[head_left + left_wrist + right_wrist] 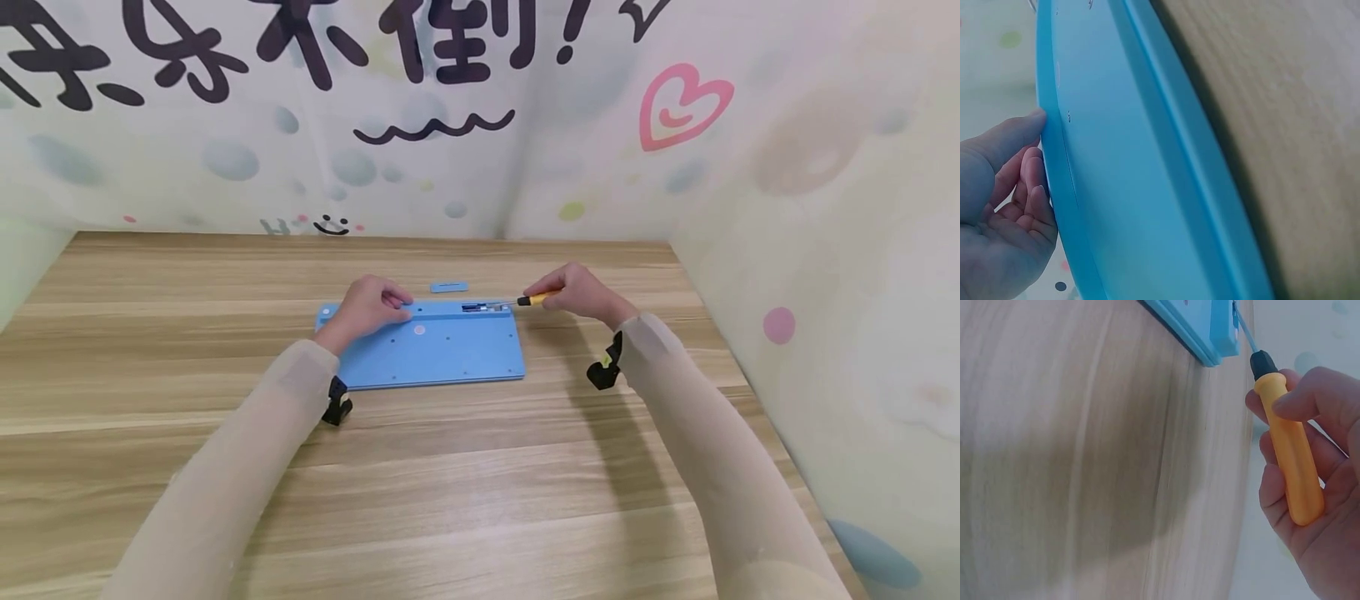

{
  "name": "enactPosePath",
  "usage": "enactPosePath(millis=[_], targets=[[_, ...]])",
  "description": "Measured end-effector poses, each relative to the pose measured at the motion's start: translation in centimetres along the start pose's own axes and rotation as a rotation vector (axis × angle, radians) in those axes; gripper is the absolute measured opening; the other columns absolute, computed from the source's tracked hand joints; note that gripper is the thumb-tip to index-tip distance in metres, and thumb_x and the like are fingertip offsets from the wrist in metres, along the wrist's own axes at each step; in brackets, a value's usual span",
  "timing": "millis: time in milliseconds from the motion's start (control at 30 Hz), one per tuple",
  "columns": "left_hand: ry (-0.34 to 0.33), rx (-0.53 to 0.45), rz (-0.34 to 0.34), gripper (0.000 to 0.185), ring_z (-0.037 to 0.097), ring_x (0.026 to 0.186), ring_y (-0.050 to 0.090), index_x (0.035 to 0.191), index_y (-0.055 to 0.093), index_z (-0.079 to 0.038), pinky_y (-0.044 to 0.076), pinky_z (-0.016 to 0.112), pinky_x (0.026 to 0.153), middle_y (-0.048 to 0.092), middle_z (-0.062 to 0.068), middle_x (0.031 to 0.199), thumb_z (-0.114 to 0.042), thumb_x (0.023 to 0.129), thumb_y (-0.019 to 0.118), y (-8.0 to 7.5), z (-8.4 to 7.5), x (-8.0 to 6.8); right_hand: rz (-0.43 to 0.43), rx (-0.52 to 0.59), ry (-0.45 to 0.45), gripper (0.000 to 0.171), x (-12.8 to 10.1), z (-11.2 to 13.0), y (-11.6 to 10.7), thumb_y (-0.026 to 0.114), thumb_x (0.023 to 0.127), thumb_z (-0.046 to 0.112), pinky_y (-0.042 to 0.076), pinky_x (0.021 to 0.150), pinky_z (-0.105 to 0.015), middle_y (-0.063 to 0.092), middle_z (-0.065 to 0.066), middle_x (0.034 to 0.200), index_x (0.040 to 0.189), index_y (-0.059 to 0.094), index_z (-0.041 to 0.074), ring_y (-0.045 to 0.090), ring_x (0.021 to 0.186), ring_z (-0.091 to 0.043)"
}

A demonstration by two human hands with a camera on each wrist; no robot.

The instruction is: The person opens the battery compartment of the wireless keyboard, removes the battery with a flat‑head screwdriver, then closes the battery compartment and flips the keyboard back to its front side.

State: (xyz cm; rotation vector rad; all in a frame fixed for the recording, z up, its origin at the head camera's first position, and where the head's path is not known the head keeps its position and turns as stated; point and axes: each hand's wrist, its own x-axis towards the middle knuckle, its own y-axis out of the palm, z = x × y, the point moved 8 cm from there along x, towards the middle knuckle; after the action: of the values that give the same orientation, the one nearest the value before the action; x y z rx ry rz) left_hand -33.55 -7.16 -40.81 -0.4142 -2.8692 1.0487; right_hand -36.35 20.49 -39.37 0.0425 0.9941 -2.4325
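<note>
A light blue keyboard [431, 354] lies underside up on the table, its raised strip along the far side. At the strip's right end is an uncovered battery compartment [480, 307] with dark and metallic parts inside. My left hand [369, 304] grips the raised strip toward its left, thumb and curled fingers at the edge. With my right hand [581, 293] I hold a yellow-handled screwdriver [1291, 450], fingers wrapped around the handle. Its shaft points left into the compartment; the exact tip contact is too small to tell.
A small blue cover [448, 287] lies on the wooden table [465, 467] just behind the keyboard. A patterned cloth wall [450, 183] stands at the back, and another wall [840, 333] runs along the right side.
</note>
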Motion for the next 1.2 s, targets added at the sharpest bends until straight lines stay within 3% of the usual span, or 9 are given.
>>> enactPosePath(millis=[267, 467, 733, 1200], targets=[[-0.007, 0.001, 0.0, 0.022, 0.024, 0.083, 0.052, 0.104, 0.067, 0.003, 0.044, 0.031, 0.075, 0.059, 0.013, 0.091, -0.006, 0.084, 0.068, 0.1, 0.0, 0.1, -0.008, -0.006, 0.009, 0.028, -0.5, -0.1, -0.1, 0.059, 0.085, -0.003, 0.046, 0.079, -0.031, 0.062, -0.014, 0.117, 0.11, 0.068, 0.002, 0.056, 0.101, -0.025], [-0.017, 0.018, 0.006, 0.022, 0.024, 0.084, 0.052, 0.104, 0.067, 0.003, 0.044, 0.031, 0.075, 0.059, 0.013, 0.092, -0.006, 0.084, 0.067, 0.1, -0.2, 0.2, -0.028, 0.007, 0.013, 0.029, -1.3, -0.5, -0.2, 0.059, 0.086, -0.003, 0.047, 0.075, -0.028, 0.061, -0.014, 0.118, 0.113, 0.066, 0.002, 0.057, 0.094, -0.022], [-0.017, 0.089, 0.067, 0.022, 0.025, 0.086, 0.052, 0.106, 0.066, 0.003, 0.045, 0.034, 0.079, 0.06, 0.014, 0.094, -0.004, 0.085, 0.065, 0.6, -1.1, 0.6, -0.055, 0.021, 0.034, 0.03, -2.0, -1.0, 0.2, 0.062, 0.084, -0.002, 0.05, 0.076, -0.03, 0.061, -0.012, 0.118, 0.113, 0.067, 0.004, 0.058, 0.098, -0.023], [0.192, 0.089, 0.197, 0.021, 0.026, 0.093, 0.054, 0.104, 0.067, 0.003, 0.046, 0.035, 0.085, 0.063, 0.015, 0.1, -0.001, 0.083, 0.066, 4.4, -6.0, 3.2, -0.073, 0.035, 0.064, 0.035, -2.8, -2.3, 0.7, 0.069, 0.081, 0.002, 0.051, 0.078, -0.034, 0.065, -0.015, 0.108, 0.115, 0.064, 0.002, 0.061, 0.097, -0.028]])
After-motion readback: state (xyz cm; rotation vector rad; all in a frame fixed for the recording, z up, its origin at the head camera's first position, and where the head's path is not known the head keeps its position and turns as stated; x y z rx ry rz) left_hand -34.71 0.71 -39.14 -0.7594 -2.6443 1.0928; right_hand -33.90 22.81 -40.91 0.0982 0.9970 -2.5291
